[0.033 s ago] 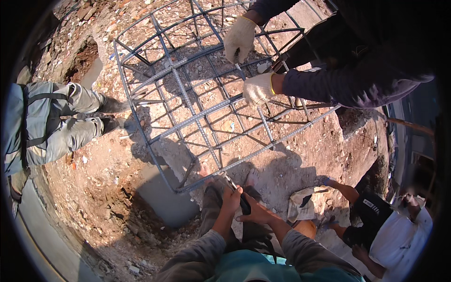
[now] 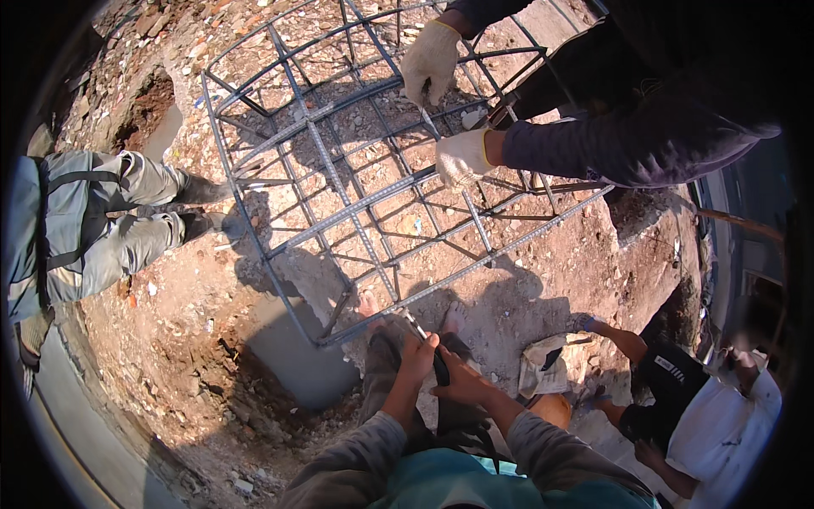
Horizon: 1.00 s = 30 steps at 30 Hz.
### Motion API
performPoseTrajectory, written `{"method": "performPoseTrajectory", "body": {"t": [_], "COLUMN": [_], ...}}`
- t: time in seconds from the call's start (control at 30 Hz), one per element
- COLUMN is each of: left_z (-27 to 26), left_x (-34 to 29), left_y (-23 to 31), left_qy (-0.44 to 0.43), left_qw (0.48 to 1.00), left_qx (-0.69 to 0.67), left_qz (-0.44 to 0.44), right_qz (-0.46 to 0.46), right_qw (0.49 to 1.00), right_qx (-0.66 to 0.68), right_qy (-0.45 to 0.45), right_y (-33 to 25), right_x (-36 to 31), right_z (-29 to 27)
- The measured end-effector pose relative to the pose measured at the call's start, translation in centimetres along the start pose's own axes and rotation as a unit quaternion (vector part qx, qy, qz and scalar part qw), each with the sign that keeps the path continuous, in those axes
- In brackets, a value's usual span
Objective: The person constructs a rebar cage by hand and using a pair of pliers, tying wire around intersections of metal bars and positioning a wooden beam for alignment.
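My left hand [image 2: 415,360] is closed around a plier-like tool [image 2: 440,368] with a slim metal tip and a dark handle. Lower on the same handle, my right hand [image 2: 464,382] is closed too. The tip reaches up to the near bar of a steel rebar cage [image 2: 365,235]; whether it grips the bar or a tie is too small to tell. Across the cage, a co-worker's gloved hand [image 2: 428,64] hovers over the bars. The co-worker's other gloved hand [image 2: 463,158] is at a crossing, with a thin light tool or rod between the two.
Beside my legs lies a pit of grey water or wet cement [image 2: 305,360]. Another person's legs [image 2: 127,187] stand at left. At lower right, a crouching person [image 2: 721,424] is near a torn sack [image 2: 551,360]. Rubble [image 2: 195,424] covers the ground.
The co-worker's gloved hands have shifted slightly left, and the lower one sits a little higher. My hands and the tool are nearly unchanged.
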State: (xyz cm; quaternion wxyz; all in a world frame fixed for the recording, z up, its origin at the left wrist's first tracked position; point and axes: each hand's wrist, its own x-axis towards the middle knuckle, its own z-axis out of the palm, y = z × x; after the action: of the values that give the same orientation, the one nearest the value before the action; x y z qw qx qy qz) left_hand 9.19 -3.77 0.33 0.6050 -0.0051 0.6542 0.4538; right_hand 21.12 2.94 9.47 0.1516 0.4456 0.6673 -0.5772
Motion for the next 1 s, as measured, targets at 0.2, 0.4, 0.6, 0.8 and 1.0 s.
{"method": "performPoseTrajectory", "body": {"t": [0.2, 0.4, 0.6, 0.8, 1.0], "left_z": [-0.9, 1.0, 0.4, -0.4, -0.8], "left_x": [-1.0, -1.1, -2.4, -2.4, -3.9], "left_y": [6.3, 4.4, 4.6, 4.5, 3.4], "left_qy": [-0.108, 0.051, 0.036, 0.024, 0.048], "left_qw": [0.935, 0.992, 0.995, 0.995, 0.989], "left_qx": [-0.287, -0.103, -0.078, -0.043, -0.052], "left_qz": [-0.178, -0.056, -0.048, -0.082, -0.131], "right_qz": [0.127, 0.125, 0.117, 0.057, 0.018], "right_qw": [0.798, 0.988, 0.986, 0.987, 0.985], "right_qx": [0.547, 0.093, -0.087, 0.006, -0.043], "right_qy": [-0.218, -0.004, 0.085, 0.15, 0.169], "right_y": [1.3, -2.0, -2.4, -0.6, 1.1], "right_x": [2.4, 1.2, 0.9, 1.8, 0.5], "right_z": [-1.9, -0.9, 0.2, -0.7, -1.4]}}
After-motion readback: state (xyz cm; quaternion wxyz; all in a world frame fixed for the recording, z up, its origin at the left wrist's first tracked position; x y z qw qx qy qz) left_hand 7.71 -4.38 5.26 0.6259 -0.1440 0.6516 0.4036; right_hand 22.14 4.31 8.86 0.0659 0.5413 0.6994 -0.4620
